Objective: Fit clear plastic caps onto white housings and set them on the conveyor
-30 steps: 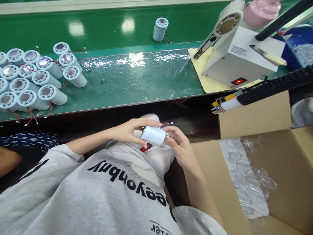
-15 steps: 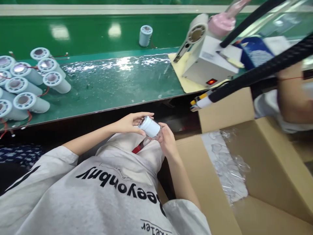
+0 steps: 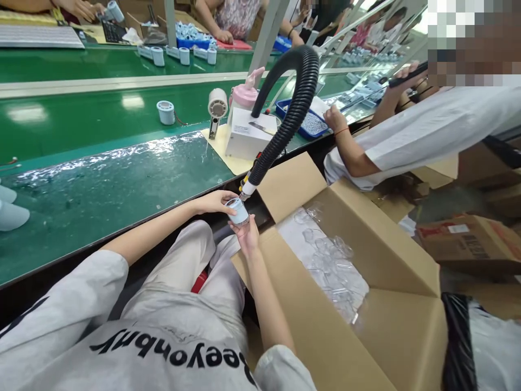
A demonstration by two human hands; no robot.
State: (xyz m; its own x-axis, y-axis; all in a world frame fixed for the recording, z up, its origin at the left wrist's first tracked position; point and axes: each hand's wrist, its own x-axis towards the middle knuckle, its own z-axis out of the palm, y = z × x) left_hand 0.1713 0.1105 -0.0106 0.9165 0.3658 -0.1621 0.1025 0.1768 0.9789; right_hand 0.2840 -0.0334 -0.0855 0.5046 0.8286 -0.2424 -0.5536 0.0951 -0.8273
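Between my hands, above my lap, is a light blue fan housing [image 3: 237, 211], a short tilted cylinder with clear plastic around its lower end. My left hand [image 3: 215, 202] grips it near the upper rim, thumb on the near side. From below and the right, my right hand [image 3: 249, 237] closes on the clear lower end. Just behind the housing is the white-and-yellow nozzle [image 3: 246, 188] of a black ribbed hose [image 3: 287, 122]; whether they touch I cannot tell. A similar blue housing [image 3: 165, 113] with a red wire stands upright on the green belt [image 3: 81, 122].
An open cardboard box [image 3: 391, 247] at my right holds several clear plastic covers [image 3: 329, 266]. On the bench stand a white box-shaped device [image 3: 246, 136], a handheld fan [image 3: 217, 106], a pink-topped bottle [image 3: 245, 95] and a blue tray [image 3: 311, 124]. A co-worker's arm [image 3: 350, 149] is at the right.
My view has swung up and to the right. The housing in my hands is now close to the hose nozzle and more upright. Both hands still hold it.
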